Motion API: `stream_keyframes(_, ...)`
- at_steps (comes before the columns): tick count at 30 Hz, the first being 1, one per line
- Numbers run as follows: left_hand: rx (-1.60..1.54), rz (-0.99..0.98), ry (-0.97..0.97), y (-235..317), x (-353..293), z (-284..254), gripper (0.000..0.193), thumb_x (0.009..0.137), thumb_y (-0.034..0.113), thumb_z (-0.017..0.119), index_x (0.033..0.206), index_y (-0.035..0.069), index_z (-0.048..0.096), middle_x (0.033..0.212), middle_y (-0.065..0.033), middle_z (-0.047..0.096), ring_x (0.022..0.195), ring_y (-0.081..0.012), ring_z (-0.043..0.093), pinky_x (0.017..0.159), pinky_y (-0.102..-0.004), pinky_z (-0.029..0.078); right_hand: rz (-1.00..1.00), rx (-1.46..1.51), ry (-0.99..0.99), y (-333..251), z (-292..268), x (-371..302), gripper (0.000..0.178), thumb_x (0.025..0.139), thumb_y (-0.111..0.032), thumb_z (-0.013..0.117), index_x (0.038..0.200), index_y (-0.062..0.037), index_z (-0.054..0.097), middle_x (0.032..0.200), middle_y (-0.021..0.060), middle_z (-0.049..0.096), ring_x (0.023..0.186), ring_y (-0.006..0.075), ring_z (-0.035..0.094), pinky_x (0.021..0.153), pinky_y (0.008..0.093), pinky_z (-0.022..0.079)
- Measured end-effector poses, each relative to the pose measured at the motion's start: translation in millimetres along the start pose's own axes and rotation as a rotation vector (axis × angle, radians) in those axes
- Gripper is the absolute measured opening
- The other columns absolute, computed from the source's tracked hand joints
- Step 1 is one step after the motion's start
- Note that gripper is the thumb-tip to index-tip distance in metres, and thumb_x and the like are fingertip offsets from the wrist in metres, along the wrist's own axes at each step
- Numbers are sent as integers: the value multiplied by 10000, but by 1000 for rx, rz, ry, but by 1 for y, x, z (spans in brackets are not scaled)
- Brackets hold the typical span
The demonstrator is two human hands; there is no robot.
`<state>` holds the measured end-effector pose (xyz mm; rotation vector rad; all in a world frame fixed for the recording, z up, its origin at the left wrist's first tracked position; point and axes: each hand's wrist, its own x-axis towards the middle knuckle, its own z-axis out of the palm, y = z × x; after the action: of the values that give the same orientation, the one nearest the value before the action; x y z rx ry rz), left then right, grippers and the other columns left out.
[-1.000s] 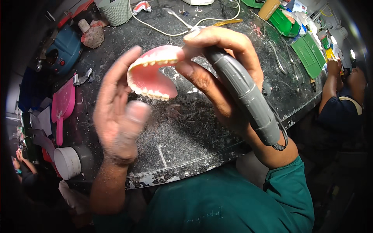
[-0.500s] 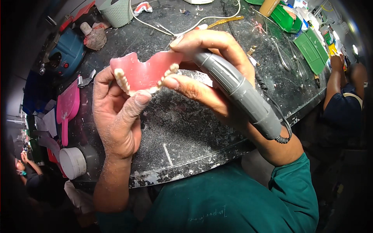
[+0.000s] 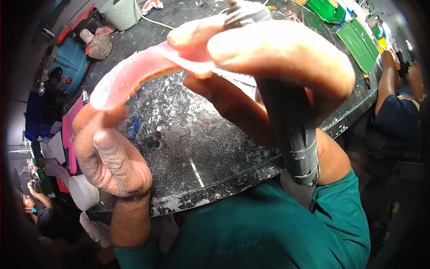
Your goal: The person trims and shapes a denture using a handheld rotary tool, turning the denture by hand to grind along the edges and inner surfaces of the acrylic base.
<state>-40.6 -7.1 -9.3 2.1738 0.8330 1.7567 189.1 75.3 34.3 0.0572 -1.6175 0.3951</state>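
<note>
A pink denture plate (image 3: 134,71) is raised above the bench, seen edge-on, its tooth row facing down and mostly hidden. My right hand (image 3: 286,58) pinches the denture's right end between thumb and fingers. The same hand holds a dark grey rotary handpiece (image 3: 293,134), its metal nose poking out above the fingers and its body slanting down toward my wrist. At the denture's left end is my left hand (image 3: 114,161), dusty, its thumb standing apart from the plate. Its index finger is smeared by motion just below that end; whether it touches cannot be made out.
White dust and scraped patches cover the black bench (image 3: 179,134). At left stand a blue machine (image 3: 69,62), a pink dustpan (image 3: 70,130) and a white tub (image 3: 83,193). A pale basket (image 3: 118,15) and green trays (image 3: 358,45) lie farther off. Another person (image 3: 394,107) sits at right.
The denture has come up closer and tipped from facing me to edge-on. My right hand has risen with the handpiece, now more upright. My left thumb has left the plate; that hand moved left.
</note>
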Motion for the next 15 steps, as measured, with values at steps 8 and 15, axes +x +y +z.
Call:
stream_keyframes(8,-45,-66,288,12,8,31,544,865,22,733,1336,-59,472,1359,-276,525,1273,-338,533,1109,-463,409,41,11,-6,6,-1,-21,427,785,77,784,1166,9,604,1068,124,689,915,208,688,791,300,552)
stream_keyframes(15,-12,-85,260,21,15,35,507,750,-99,801,1201,-58,574,1174,-240,629,1095,-311,630,988,-436,509,327,100,68,-3,6,-26,442,806,74,766,1208,-5,602,1146,111,650,1013,181,656,872,297,551)
